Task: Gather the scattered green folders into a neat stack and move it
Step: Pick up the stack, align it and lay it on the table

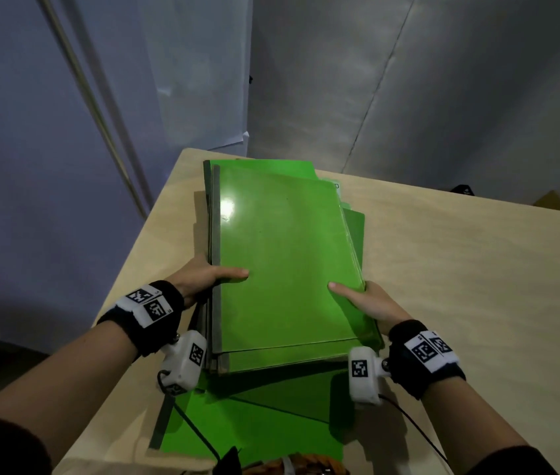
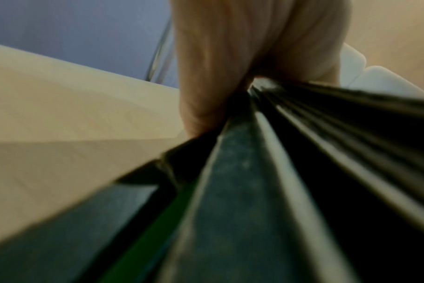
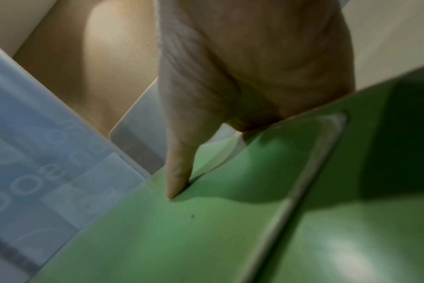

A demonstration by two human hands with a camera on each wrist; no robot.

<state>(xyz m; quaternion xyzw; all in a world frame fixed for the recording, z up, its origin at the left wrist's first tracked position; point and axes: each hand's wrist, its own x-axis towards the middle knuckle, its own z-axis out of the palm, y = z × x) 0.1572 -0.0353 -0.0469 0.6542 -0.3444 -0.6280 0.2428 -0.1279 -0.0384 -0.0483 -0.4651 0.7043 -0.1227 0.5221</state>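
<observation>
- Green folders (image 1: 285,262), head view: I log an uneven glossy stack with grey spines over the pale table (image 1: 460,269), clamped thumb-on-top by left hand (image 1: 203,279) and right hand (image 1: 371,305); another folder (image 1: 264,423) lies beneath, grey walls behind.
- Left wrist: blurred spines (image 2: 230,191) only.
- Right wrist: thumb (image 3: 179,172) pressing the cover.

Your head view is dim, with a bright glare spot on the top green folder (image 1: 288,255) toward 11 o'clock. Wide-angle bending skews the wall lines at the edges. Your left wrist view is dark and badly blurred along the folder spines (image 2: 291,172). Your right wrist view is soft, with a hard shadow at 3 o'clock.
</observation>
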